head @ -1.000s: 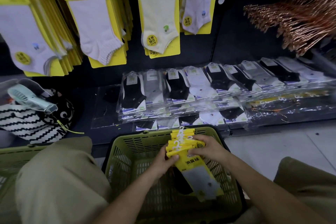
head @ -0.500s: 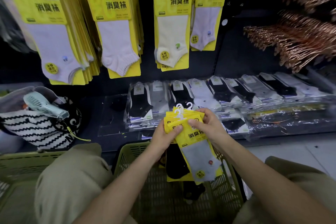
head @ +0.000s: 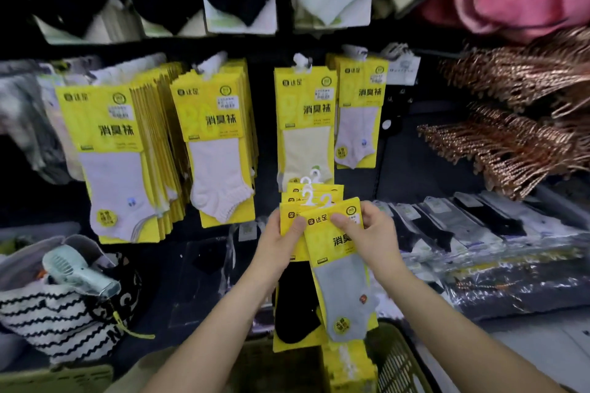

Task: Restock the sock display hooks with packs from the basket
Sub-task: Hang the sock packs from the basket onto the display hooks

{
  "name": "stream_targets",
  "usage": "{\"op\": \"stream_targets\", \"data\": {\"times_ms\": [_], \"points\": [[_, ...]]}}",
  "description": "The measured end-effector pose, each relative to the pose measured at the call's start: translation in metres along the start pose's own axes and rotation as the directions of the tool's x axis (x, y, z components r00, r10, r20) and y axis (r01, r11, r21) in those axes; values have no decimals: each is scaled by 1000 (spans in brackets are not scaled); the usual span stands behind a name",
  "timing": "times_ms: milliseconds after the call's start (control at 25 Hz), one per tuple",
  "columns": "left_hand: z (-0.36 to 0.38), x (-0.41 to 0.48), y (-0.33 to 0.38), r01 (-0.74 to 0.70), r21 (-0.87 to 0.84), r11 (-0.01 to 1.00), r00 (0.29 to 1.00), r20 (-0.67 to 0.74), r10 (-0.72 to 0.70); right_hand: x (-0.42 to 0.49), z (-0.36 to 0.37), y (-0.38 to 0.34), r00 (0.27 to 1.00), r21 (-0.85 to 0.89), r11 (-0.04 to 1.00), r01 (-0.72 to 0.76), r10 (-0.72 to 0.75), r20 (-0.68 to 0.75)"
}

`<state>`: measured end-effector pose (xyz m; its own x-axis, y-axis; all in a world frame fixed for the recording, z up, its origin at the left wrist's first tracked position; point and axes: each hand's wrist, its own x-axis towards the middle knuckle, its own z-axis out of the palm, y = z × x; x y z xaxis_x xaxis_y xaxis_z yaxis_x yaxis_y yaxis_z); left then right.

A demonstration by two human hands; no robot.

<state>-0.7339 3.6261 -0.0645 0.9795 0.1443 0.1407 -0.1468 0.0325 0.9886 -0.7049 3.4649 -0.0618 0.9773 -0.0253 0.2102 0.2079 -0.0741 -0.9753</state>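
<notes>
Both my hands hold a fanned bundle of yellow sock packs (head: 322, 233) with white plastic hooks, raised in front of the display wall. My left hand (head: 278, 241) grips the bundle's left side, thumb on the front. My right hand (head: 367, 233) pinches the front pack, which shows a grey sock (head: 346, 297); a black-sock pack (head: 295, 309) hangs behind it. The olive basket (head: 397, 360) sits below at the bottom edge. Yellow packs hang on the display hooks: two thick rows at left (head: 115, 163) and centre (head: 220, 143), thinner rows just above the bundle (head: 306, 124) and to its right (head: 360, 112).
A striped bag (head: 54, 316) with a pale green hand fan (head: 79, 271) lies at the left. Bagged socks (head: 463, 226) lie in a row on the low shelf at right. Copper-coloured hangers (head: 517, 124) jut out at the upper right. More socks hang above.
Both hands have lifted the bundle of packs up out of the basket to the level of the hanging yellow rows. The view has tilted upward, showing more of the wall.
</notes>
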Motion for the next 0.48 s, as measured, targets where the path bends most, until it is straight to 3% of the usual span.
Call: {"op": "stream_targets", "data": {"times_ms": [240,480], "points": [[-15,38,67,-175,23,984,977,-122,177,55,5,-58,992,71,990,118,-114,-56],[-45,61,127,-261,93,961,941,-198,275,113,4,-109,982,-8,987,158,-158,-104]]}}
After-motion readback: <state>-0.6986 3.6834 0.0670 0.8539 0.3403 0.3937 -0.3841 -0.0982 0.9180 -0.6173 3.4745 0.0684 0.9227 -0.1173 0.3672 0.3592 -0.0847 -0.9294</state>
